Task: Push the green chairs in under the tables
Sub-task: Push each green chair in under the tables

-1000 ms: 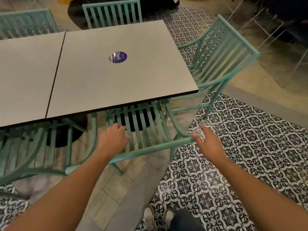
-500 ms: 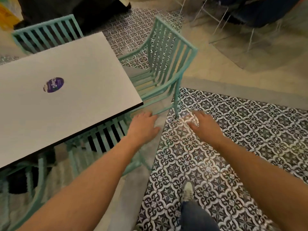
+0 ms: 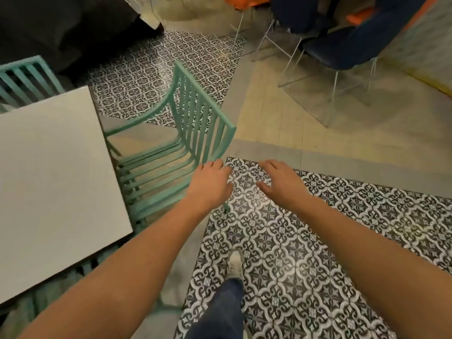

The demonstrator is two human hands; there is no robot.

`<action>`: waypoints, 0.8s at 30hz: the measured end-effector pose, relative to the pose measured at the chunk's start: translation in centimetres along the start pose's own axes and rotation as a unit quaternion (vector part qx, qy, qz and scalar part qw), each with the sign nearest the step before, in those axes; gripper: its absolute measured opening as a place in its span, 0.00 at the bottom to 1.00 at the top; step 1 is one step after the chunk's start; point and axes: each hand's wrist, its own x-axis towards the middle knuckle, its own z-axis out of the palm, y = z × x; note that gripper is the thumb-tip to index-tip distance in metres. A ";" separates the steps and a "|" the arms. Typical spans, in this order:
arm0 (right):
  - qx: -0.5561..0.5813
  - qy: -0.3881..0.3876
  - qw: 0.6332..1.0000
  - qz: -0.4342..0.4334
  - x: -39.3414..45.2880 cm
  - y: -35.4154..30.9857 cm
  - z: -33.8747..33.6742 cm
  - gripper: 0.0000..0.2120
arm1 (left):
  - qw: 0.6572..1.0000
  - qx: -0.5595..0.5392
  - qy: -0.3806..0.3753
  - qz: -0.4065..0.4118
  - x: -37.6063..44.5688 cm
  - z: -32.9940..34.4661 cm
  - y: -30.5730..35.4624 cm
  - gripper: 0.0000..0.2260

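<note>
Green chair (image 3: 168,152) stands at the white table's (image 3: 49,179) right end, its seat only partly under the top. Your left hand (image 3: 210,184) hovers near its backrest, your right hand (image 3: 278,182) just beside, both with fingers loosely spread, holding nothing.

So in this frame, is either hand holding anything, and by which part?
Nothing is held. The left hand and right hand are both open, fingers spread, reaching toward the green chair at the table end without gripping it.
</note>
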 end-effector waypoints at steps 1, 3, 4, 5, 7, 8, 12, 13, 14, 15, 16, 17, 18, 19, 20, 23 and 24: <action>-0.004 -0.001 1.000 -0.009 2.0 0.8 -0.2 0.28 | 1.000 0.001 0.005 0.001 2.1 0.0 -0.1 0.20; -0.005 -0.007 1.000 -0.015 6.2 2.5 -0.8 0.29 | 1.000 0.005 0.006 -0.011 6.6 -0.5 -0.6 0.20; -0.006 -0.015 1.000 -0.019 8.2 3.1 -1.2 0.29 | 1.000 0.006 -0.001 -0.022 8.6 -1.0 -0.9 0.20; -0.009 -0.023 0.999 -0.027 10.2 3.8 -1.5 0.29 | 0.999 0.001 0.000 -0.032 10.5 -1.2 -1.3 0.20; -0.021 -0.026 0.999 -0.043 14.5 5.0 -2.6 0.29 | 0.999 0.004 -0.001 -0.042 14.6 -2.2 -2.2 0.21; -0.019 -0.028 0.998 -0.047 16.4 5.6 -3.3 0.29 | 0.999 0.003 -0.005 -0.053 16.6 -2.9 -2.5 0.21; -0.018 -0.021 0.996 -0.080 23.5 8.3 -6.2 0.29 | 0.997 0.011 -0.009 -0.078 24.5 -5.6 -3.5 0.20; -0.018 -0.016 0.996 -0.090 25.2 9.1 -6.9 0.29 | 0.996 0.008 -0.010 -0.086 26.2 -6.0 -3.7 0.19; -0.023 -0.013 0.995 -0.101 27.8 10.2 -7.9 0.29 | 0.995 0.008 -0.011 -0.101 28.6 -6.6 -4.0 0.19; -0.026 -0.011 0.993 -0.113 29.8 11.0 -8.4 0.29 | 0.994 0.007 -0.005 -0.112 30.2 -6.7 -4.3 0.19; -0.034 -0.012 0.991 -0.131 32.5 12.0 -8.9 0.29 | 0.992 0.007 -0.003 -0.130 32.3 -6.9 -4.6 0.19; -0.039 -0.016 0.988 -0.148 34.2 12.5 -9.2 0.29 | 0.990 0.003 -0.003 -0.144 33.5 -6.8 -4.8 0.19; -0.047 -0.022 0.984 -0.171 36.4 13.0 -9.3 0.29 | 0.986 -0.002 -0.007 -0.167 35.1 -6.7 -5.1 0.20; -0.049 -0.025 0.979 -0.194 38.4 13.4 -9.1 0.29 | 0.982 -0.007 -0.006 -0.191 36.4 -6.3 -5.4 0.20; -0.055 -0.033 0.974 -0.218 40.7 13.9 -9.0 0.29 | 0.975 -0.012 -0.005 -0.223 37.8 -6.0 -5.7 0.20; -0.062 -0.069 0.952 -0.291 46.0 14.7 -8.7 0.29 | 0.953 -0.038 -0.014 -0.301 40.7 -5.8 -6.3 0.20; -0.068 -0.080 0.942 -0.319 48.2 14.8 -8.7 0.29 | 0.944 -0.045 -0.011 -0.326 41.6 -5.8 -6.4 0.20</action>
